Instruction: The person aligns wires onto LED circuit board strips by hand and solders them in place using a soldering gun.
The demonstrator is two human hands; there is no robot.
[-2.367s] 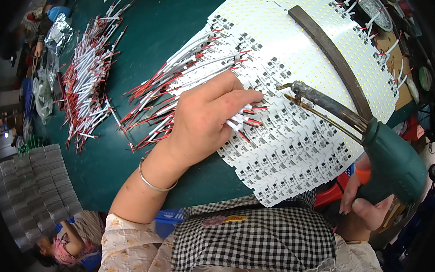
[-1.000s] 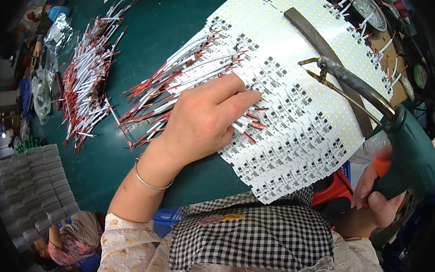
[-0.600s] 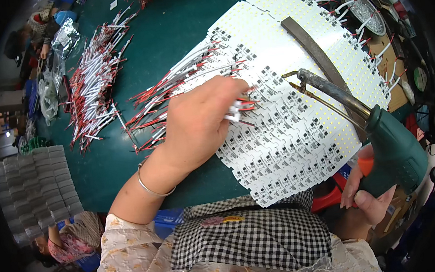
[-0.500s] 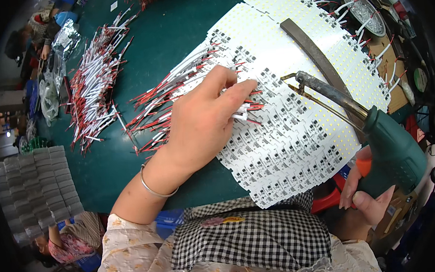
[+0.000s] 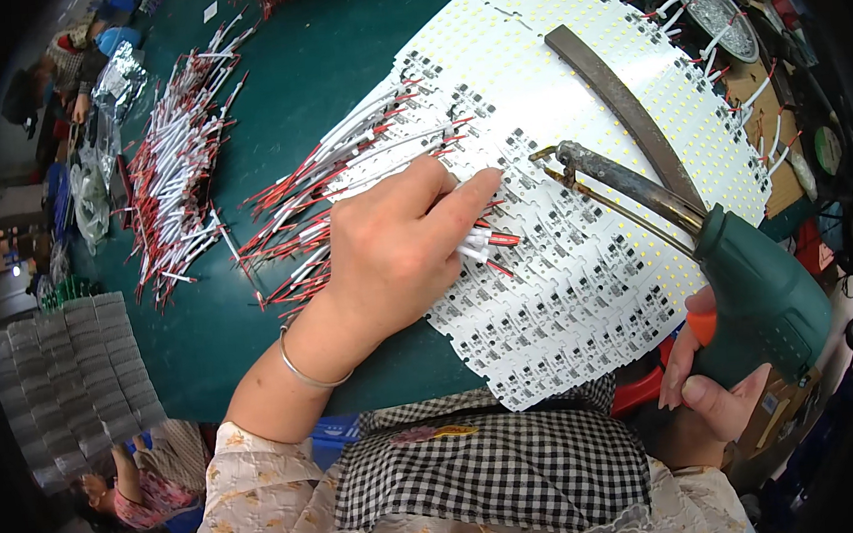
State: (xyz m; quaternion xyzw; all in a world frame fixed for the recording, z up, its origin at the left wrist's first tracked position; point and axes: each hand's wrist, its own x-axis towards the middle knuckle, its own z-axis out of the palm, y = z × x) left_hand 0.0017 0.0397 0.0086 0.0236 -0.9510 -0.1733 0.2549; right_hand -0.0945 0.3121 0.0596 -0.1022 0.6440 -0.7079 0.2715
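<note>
My left hand (image 5: 386,245) is closed over several short red-and-white wires (image 5: 486,240), whose ends stick out past the thumb and forefinger. Beneath it lies a sheet of white LED circuit boards (image 5: 546,298) with rows of black parts. More wires (image 5: 341,140) rest across the sheet's left edge, fanned onto the table. In my right hand (image 5: 712,386) is a green soldering gun (image 5: 765,299) with an orange trigger. Its bent metal tip hangs over the boards, just right of my left fingertips; whether it touches them I cannot tell.
A curved dark metal bar (image 5: 622,108) lies across the boards. To the left is a heap of loose wires (image 5: 181,169) on the green table (image 5: 278,75). A round metal dish (image 5: 714,14) stands at the far right. Stacked grey blocks (image 5: 72,376) and other people are at left.
The soldering gun has shifted a little left, bringing its tip closer to my left fingers. My left hand has moved slightly toward me, still gripping wires.
</note>
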